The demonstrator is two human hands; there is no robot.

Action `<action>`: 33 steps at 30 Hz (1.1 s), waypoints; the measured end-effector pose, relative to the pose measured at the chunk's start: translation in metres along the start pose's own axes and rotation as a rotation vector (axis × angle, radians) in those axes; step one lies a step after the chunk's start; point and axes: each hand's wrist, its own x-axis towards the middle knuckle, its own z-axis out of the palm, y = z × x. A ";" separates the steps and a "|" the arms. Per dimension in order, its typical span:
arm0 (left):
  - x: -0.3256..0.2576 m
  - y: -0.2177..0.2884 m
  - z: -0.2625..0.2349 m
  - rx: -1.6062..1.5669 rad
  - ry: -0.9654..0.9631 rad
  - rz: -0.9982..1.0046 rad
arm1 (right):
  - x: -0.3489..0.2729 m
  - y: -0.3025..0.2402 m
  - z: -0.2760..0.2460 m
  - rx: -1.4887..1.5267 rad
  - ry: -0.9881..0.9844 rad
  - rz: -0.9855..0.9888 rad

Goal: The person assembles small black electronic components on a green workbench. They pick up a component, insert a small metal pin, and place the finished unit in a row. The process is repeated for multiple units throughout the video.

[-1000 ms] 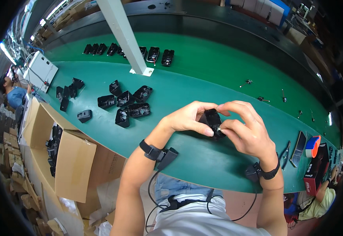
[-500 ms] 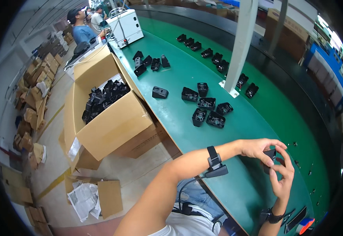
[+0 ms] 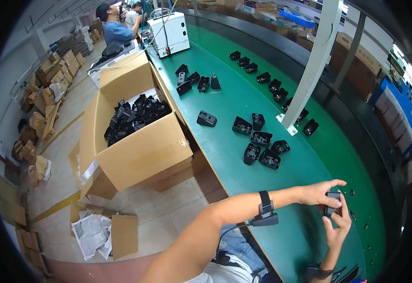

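Observation:
Over the right part of the green table, both my hands hold one small black plastic housing (image 3: pixel 331 203). My left hand (image 3: pixel 315 192) comes in from the left, its thumb against the housing and its index finger stretched out past it. Below, my right hand (image 3: pixel 340 224) grips the same piece between thumb and fingers. Fingers cover part of the housing. Farther up the table lies a loose group of open black housings (image 3: pixel 261 138). A single closed-looking black piece (image 3: pixel 207 119) sits to their left.
An open cardboard box (image 3: pixel 144 158) full of black parts stands left of the table (image 3: pixel 225 160). More black housings (image 3: pixel 274 85) line the dark green strip behind a white post (image 3: pixel 312 70). A white machine (image 3: pixel 169 34) and a person (image 3: pixel 117 29) are at the far end.
The view has shifted, so the table and boxes sit differently in the picture. My hands have turned the black housing slightly, and my left index finger now points farther out.

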 end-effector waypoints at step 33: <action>-0.042 0.076 -0.018 0.540 0.429 -0.086 | 0.071 0.018 0.022 0.484 -0.065 0.160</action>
